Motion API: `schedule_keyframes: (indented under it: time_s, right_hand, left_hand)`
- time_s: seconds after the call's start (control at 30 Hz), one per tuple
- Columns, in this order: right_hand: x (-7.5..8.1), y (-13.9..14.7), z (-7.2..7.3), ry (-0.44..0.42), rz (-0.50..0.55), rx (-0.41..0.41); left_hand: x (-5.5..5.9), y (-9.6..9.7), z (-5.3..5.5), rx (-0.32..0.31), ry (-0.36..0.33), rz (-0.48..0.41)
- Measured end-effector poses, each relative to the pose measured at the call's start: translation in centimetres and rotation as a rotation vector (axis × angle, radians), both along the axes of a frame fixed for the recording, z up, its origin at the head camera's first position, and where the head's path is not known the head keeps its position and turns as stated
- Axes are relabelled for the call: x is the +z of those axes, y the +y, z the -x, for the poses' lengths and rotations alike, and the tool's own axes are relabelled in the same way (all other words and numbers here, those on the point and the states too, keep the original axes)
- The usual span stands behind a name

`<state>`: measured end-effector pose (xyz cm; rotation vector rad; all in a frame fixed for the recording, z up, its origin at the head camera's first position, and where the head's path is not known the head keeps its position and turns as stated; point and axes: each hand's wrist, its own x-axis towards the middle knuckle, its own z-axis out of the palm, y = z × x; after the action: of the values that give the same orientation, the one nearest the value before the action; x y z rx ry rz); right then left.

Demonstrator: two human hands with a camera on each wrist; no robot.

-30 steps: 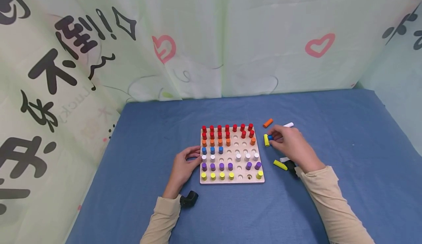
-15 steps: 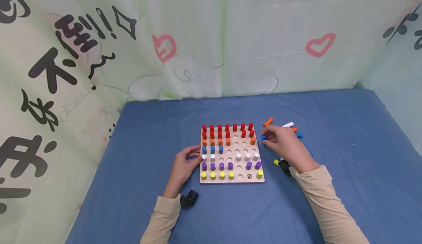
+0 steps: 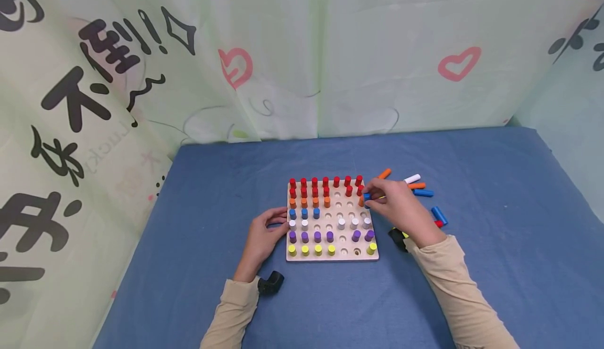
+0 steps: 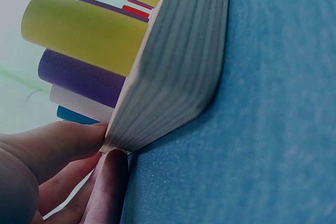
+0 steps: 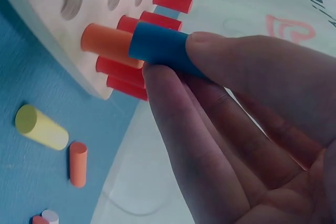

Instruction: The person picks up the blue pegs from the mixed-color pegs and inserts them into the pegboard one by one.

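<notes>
A wooden pegboard (image 3: 325, 258) lies on the table, with rows of red, orange, blue, white, purple and yellow pegs upright in it and several bare holes. At its left edge my left hand (image 3: 261, 236) pinches the board between thumb and fingers, as the left wrist view also shows. My right hand (image 3: 401, 202) holds a blue peg (image 5: 160, 45) by one end, thumb against fingertips, at the board's right edge. In the right wrist view this peg overlaps an orange peg (image 5: 107, 43) standing in the board; whether they touch I cannot tell.
Right of the board lie loose pegs: orange (image 3: 385, 173), white (image 3: 412, 179), blue (image 3: 423, 193), red (image 3: 439, 224) and others. A loose yellow peg (image 5: 44, 129) shows in the right wrist view. A printed curtain (image 3: 349, 76) hangs behind the blue tablecloth (image 3: 226, 192).
My right hand has moved left with the blue peg, from among the loose pegs to the board's right edge. The left hand has stayed on the board.
</notes>
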<state>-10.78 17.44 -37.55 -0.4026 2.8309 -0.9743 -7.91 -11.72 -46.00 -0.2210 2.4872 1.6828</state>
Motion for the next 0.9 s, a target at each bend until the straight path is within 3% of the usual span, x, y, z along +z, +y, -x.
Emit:
schedule_keyframes:
  time_s: [0.9]
  right_hand:
    - [0.3, -3.0, -0.1, -0.044, 0.048, 0.039]
  left_hand:
    - [-0.2, -0.1, 0.0, -0.016, 0.039, -0.008]
